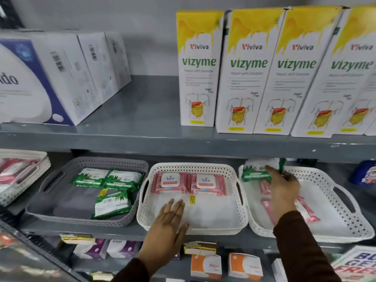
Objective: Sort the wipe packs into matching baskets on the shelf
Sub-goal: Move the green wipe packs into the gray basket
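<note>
While the right hand [282, 188] pinches a green wipe pack [255, 171] over the right white basket [333, 202], its fingers curl closed. The left hand [168, 222] lies flat, fingers spread, holding nothing, in the middle white basket [142, 210].

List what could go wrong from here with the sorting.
1. The right hand pinches the green pack by its edge only; it might slip back among the pink packs in the right white basket.
2. The grey basket lies past the middle white basket, so the carry could knock the two kara packs out of line.
3. The left hand rests over the middle basket's front, in that path.
</note>
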Available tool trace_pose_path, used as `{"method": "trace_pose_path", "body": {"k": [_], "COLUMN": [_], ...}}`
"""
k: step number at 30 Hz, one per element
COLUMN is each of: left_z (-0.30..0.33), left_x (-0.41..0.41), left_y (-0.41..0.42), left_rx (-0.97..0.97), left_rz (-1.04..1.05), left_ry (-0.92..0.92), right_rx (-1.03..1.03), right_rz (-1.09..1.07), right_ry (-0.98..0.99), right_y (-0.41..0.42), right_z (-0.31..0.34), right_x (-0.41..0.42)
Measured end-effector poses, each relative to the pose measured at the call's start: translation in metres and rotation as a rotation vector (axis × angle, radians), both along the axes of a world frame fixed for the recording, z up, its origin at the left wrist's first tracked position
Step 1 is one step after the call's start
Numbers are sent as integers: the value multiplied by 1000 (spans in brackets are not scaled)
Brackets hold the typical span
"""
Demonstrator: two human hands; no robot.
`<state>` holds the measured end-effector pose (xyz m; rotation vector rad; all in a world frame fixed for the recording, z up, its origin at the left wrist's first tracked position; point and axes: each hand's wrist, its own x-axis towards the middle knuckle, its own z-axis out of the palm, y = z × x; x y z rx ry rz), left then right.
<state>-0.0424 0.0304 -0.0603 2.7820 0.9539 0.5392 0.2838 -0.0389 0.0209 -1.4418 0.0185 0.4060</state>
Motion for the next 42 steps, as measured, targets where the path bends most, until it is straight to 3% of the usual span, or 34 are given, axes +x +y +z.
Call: {"method": "trace_pose_path", "body": {"k": [4,7,12,14,18,23,30,36,42], "left_z": [1,11,1,-6,-16,-13,-11,-16,-12], "left_x": [-46,-82,-159,-189,-235,-266,-269,-246,-177], "left_y": [26,43,79,91,108,120,123,113,90], "left_rx": [11,24,-7,-22,-24,-4,33,40,19], "left_rz": [110,194,287,323,337,320,331,270,89], "left_ry": [-27,-7,55,84,85,46,89,87,-14], "right_rx": [277,375,240,141,-60,-178,-418,-296,-121], "right_rz": [-27,188,693,785,910,1101,1037,947,714], "right_ry": [59,38,-49,-163,-569,-657,-881,-916,-846], "right_y": [22,42,99,130,192,256,290,272,210], "right_z": [23,34,18,6,-21,-45,-70,-67,-41], "right_x": [-40,-90,-209,-256,-323,-381,-412,-396,-319]}}
